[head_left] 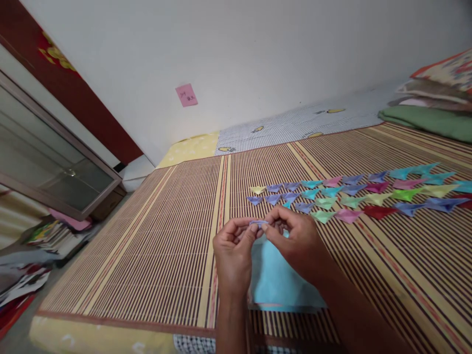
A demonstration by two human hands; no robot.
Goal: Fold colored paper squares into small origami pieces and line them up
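Observation:
Between the fingertips of both hands is a small purple folded paper (258, 222). My left hand (236, 246) pinches its left end, thumb toward me and fingers behind. At the other end, my right hand (295, 238) grips it the same way, and the two hands nearly meet. Beneath them lies a light blue paper sheet (280, 280), partly covered by my right hand and forearm; a pink edge shows under its near side. Just beyond my hands, rows of small folded paper boats in several colours, such as a green one (323, 216), rest on the mat.
A striped bamboo mat (177, 236) covers the bed. Folded green bedding (427, 120) and pillows (450, 73) are stacked at the far right. A pink note (187, 95) is on the wall. At left stand a glass-panelled door (55, 152) and piled books (51, 236).

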